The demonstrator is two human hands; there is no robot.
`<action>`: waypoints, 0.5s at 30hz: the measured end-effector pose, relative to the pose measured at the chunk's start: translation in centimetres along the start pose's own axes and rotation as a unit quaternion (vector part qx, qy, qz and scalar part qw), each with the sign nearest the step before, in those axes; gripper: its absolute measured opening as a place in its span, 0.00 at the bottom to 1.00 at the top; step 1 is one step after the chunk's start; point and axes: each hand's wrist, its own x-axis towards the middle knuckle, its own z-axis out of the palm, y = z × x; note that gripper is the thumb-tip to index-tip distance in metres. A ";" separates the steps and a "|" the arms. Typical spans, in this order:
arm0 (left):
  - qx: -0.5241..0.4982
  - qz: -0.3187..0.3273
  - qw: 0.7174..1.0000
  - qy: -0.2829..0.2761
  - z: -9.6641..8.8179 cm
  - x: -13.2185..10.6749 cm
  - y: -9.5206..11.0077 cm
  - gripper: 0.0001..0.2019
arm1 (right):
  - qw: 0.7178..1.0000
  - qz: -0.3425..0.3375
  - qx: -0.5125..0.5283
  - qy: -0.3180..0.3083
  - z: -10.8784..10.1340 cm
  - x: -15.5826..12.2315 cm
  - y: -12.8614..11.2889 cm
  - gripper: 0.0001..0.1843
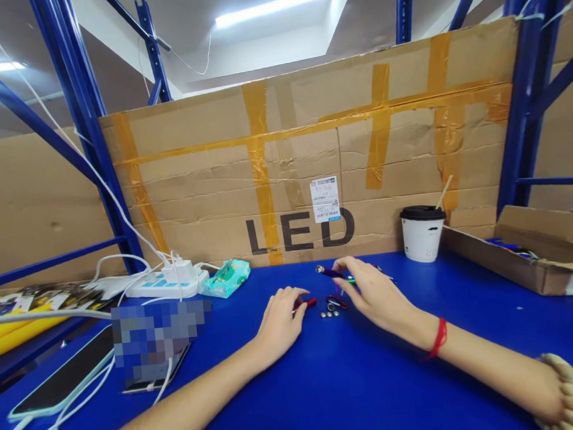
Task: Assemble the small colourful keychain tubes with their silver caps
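My left hand (282,322) rests on the blue tabletop, thumb and fingers curled round a small red tube (310,302) that partly shows past the fingertips. To its right, my right hand (373,293) pinches a slim dark purple tube with a shiny metal end (325,271), like a mini torch or laser pointer. A red piece with a metal ring (335,302) lies between the hands. Just below it sit several small silver discs (330,314), which look like button cells. More small coloured parts lie under and behind my right hand, mostly hidden.
A lidded paper cup (423,235) with a stirrer stands at the back right, beside an open cardboard box (511,265). On the left are a power strip (165,284), a teal packet (228,278), a phone (67,375) and white cables. Taped cardboard (204,195) closes off the back.
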 end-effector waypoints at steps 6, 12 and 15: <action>-0.103 0.002 0.990 0.101 -0.6 -0.3 0.5 0.13 | 0.996 -0.044 0.074 -0.018 -0.3 -0.2 -1.4 0.05; -0.147 0.132 0.978 0.058 -1.3 -0.7 1.0 0.22 | 0.989 -0.094 0.084 -0.078 -0.5 -0.4 -1.9 0.04; -0.166 0.152 0.973 0.061 -1.4 -0.7 1.0 0.22 | 0.985 -0.113 0.078 -0.099 -0.5 -0.5 -2.1 0.06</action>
